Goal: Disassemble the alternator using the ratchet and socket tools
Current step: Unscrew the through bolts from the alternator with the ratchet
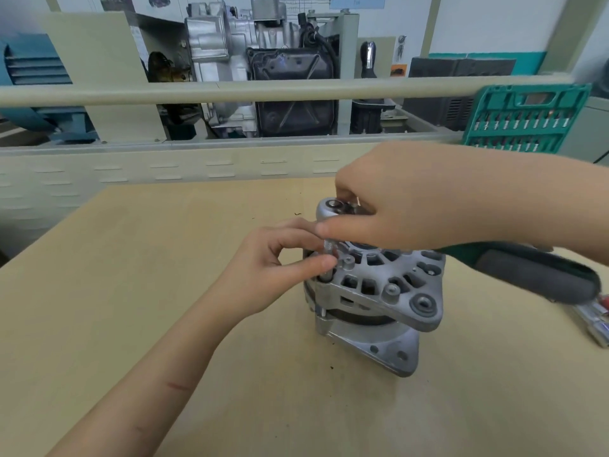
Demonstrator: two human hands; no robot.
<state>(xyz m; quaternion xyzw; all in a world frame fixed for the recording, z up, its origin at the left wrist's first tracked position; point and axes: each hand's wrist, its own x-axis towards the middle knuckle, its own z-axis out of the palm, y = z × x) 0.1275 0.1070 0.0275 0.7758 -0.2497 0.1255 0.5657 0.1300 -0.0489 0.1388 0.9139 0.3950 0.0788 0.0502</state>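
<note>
Grey cast-aluminium alternator [372, 298] with slotted vents and mounting lugs is standing on end near the middle of the pale wooden bench top [131, 291], a chrome socket extension [328, 258] sitting upright on its left rim. Left hand [276, 258] is pinching that extension between thumb and fingertips, while the right hand [395, 199] is curling its fingers round the chrome head of the green-and-grey-handled ratchet [333, 209]. Behind the bench, a green bit case [524, 120] is standing open and a silver engine block [230, 44] is sitting on a rack.

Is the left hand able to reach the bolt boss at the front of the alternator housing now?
Probably yes. The left hand pinches the socket just beside it, and nothing covers the boss; it must release the socket first.
</note>
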